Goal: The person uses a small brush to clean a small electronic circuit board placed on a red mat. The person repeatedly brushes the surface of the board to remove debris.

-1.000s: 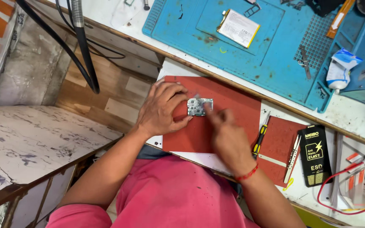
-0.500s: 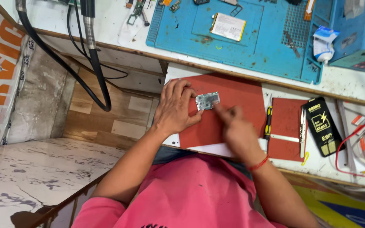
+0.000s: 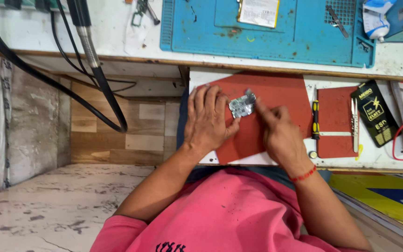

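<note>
Where the red mat (image 3: 276, 100) covers the middle of the frame, a small silvery circuit board (image 3: 242, 105) lies flat on it, just above centre. The left hand (image 3: 208, 119) rests palm down on the mat's left part, its fingers spread and relaxed, the fingertips (image 3: 223, 100) touching the board's left edge and pinning it in place rather than closing round it. The right hand (image 3: 278, 130) sits just right of the board with its fingers curled inward and the index finger stretched toward the board's upper right corner; whether it pinches a small tool there, I cannot tell. A red thread bracelet (image 3: 303, 175) circles that wrist.

Right of the mat lie a screwdriver (image 3: 315, 114) with a black and yellow handle, a second smaller red pad (image 3: 334, 121) and a pair of tweezers (image 3: 353, 123). Further right sits a black flat package (image 3: 375, 113). Across the top of the frame spreads a blue work mat (image 3: 267, 32), and at upper left 2 black cables (image 3: 89, 60) hang down.
</note>
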